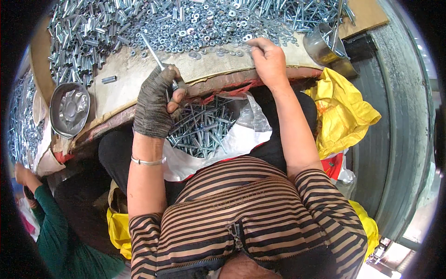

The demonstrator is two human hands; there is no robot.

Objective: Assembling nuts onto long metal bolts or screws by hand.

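Observation:
My left hand [155, 100], in a grey fingerless knit glove, is closed around a long silver bolt [152, 50]. The bolt's shank slants up and left out of the fist. My right hand [268, 60] is bare and reaches to the near edge of a heap of flat washers and nuts [204, 30]. Its fingers are curled together beside a washer [247, 37]; whatever lies between the fingertips is hidden. Below my hands, an open white plastic bag [253, 135] on my lap holds many bolts with sleeves [202, 130].
Metal sleeves [86, 39] are heaped at the table's left, long bolts [297, 14] at the far right. A metal pan [69, 109] stands left, a metal cup [325, 44] right. Yellow bags [344, 114] lie beside me. A co-worker's green sleeve [53, 223] shows lower left.

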